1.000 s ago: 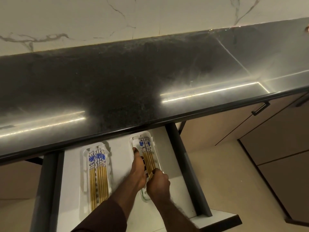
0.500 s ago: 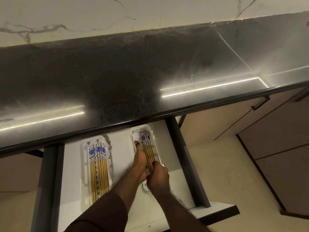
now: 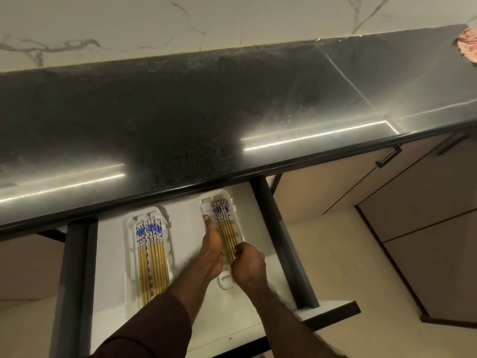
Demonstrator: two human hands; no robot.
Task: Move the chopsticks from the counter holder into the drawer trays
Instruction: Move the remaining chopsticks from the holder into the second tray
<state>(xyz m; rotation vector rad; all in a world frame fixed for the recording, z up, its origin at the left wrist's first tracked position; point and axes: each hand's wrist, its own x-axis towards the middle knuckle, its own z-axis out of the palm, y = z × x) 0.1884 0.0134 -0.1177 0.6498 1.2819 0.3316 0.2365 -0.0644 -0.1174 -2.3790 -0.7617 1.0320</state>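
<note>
Head view, lower centre: left hand (image 3: 212,245) flat, fingers extended along right tray (image 3: 206,202), steadying it. Right hand (image 3: 249,263) curled, pinching near ends of chopsticks (image 3: 227,228) lying in that tray. Left tray (image 3: 130,228) full. Advice: nudge ends flush, keep sticks parallel, release low.

Glossy speckled stone counter (image 3: 180,120)

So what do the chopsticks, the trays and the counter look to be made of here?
Chopsticks: probably bamboo or wood, with matte tan shafts and blue-and-white printed tops. Trays: most likely moulded plastic, white, thin-walled with rounded corners. Counter: looks like polished dark stone, speckled and mirroring light strips, though it could be a lookalike.
</note>
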